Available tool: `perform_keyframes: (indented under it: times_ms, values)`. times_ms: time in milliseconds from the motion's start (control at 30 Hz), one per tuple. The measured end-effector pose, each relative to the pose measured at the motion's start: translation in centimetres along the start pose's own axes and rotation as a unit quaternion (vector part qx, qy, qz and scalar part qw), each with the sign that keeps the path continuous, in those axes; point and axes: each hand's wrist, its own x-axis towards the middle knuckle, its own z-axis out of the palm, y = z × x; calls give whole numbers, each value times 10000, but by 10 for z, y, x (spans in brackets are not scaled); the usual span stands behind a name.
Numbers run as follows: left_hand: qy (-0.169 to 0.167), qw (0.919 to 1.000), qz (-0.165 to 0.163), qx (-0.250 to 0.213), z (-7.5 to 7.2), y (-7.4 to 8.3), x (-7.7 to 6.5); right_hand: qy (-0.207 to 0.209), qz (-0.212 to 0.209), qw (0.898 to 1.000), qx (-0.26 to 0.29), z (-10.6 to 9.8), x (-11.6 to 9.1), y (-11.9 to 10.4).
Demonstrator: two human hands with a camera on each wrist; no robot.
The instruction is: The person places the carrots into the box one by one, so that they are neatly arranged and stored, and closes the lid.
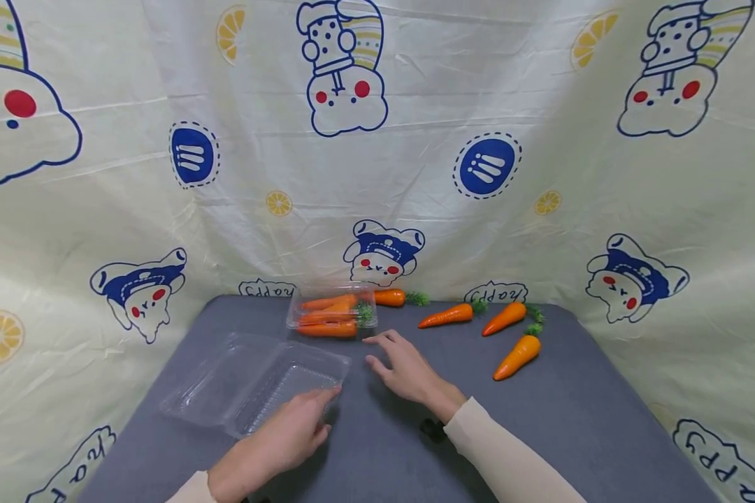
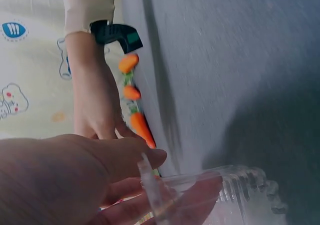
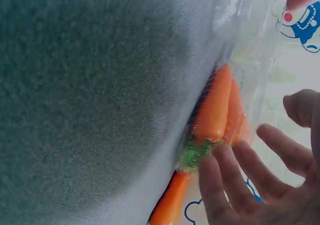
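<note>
Clear container [image 1: 283,381] lying open, near left
Your left hand [image 1: 289,426] is resting at its right rim [image 1: 347,369], fingers straight; the plastic is probably weighing little and flexing, so pinch there. Your right hand [image 1: 409,370] is hovering, fingers spread and empty.

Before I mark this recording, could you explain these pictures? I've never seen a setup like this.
There's no machine: a person works bare-handed. The wide picture comes from a camera worn on the head, looking forward and down; the other two come from cameras on the left and right wrists. On the grey table lie an open clear box, a carrot-filled box towards the back, and four loose carrots. The left hand touches the open clear box, though I can't tell whether its grip is closed. The right hand is near the carrot-filled box and holds nothing.
</note>
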Motion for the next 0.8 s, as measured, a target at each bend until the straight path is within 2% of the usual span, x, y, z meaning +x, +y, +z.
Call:
perform_keyframes:
  times_ms: [200, 333, 500, 633, 800]
  values:
    - [-227, 9994, 246, 86, 11, 20, 12, -634, -3, 9969, 456, -4, -8, 0]
    - [-409, 9985, 362, 74, 19, 32, 21, -833, -3, 9945, 629, -8, -14, 5]
    - [-426, 9978, 500, -92, 28, 43, 27, -864, 161, 9918, 930, -13, -21, 16]
    - [-483, 9967, 545, -350, 33, 47, 28, -829, 281, 9914, 968, -19, -28, 22]
    - [-774, 9955, 313, -442, 32, 49, 22, -784, 459, 9924, 828, -27, -38, 27]
